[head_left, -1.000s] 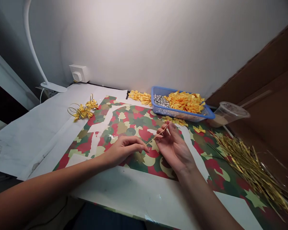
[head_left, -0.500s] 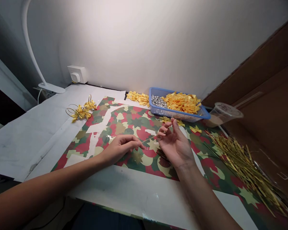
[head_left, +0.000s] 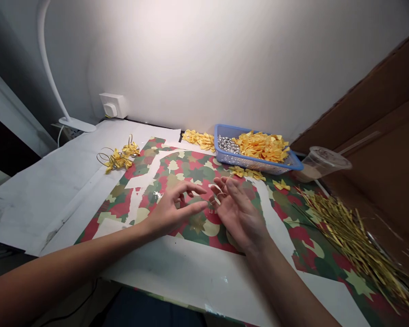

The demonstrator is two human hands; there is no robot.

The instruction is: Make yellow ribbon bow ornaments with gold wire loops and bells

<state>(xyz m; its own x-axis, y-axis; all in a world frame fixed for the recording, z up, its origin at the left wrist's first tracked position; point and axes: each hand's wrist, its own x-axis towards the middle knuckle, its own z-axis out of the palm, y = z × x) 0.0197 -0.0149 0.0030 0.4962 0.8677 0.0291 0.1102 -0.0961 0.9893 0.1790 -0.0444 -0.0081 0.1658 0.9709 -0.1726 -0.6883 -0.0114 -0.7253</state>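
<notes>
My left hand (head_left: 173, 208) is open above the patterned sheet, thumb and fingers apart, with nothing visible between them. Close beside it on the right, my right hand (head_left: 239, 212) is turned palm up with its fingers curled and its thumb near the index finger. A thin pale strand (head_left: 221, 194) curves across those fingers; whether it is wire or thread I cannot tell. Under both hands lies a red, green and cream patterned sheet (head_left: 194, 175). Several yellow ribbon bows (head_left: 247, 173) rest just beyond my right hand.
A blue basket (head_left: 259, 167) holds yellow bows and silver beads (head_left: 229, 144). More bows (head_left: 199, 140) lie left of it. Finished-looking bow pieces with wire loops (head_left: 117, 159) sit at left. Gold-green stems (head_left: 351, 240) and a clear plastic cup (head_left: 322, 163) are at right.
The strand was stretched between both hands; now it curves at my right hand's fingers. My left hand's fingers have opened, and my right hand has come lower and closer to the left.
</notes>
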